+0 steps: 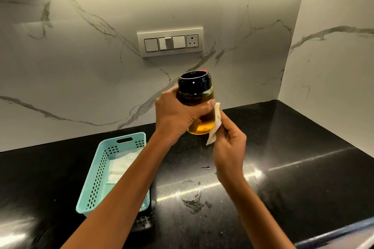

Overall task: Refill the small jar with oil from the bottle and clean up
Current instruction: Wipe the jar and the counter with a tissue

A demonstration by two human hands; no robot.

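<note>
While oily smears and droplets (194, 198) still mark the black countertop (303, 168) near its front edge, the refill itself looks finished: the small jar (197, 105), capped in black and holding amber oil, is held aloft above the counter's back edge. The left hand (176, 113) wraps its fingers tightly around the glass; the right hand (228, 145) pinches a folded paper towel (214, 125) against the jar's side. No bottle shows.

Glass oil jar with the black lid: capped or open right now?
Capped. The black lid sits on the glass oil jar, held off the counter by the left hand; whether it is screwed tight, cannot tell.
</note>
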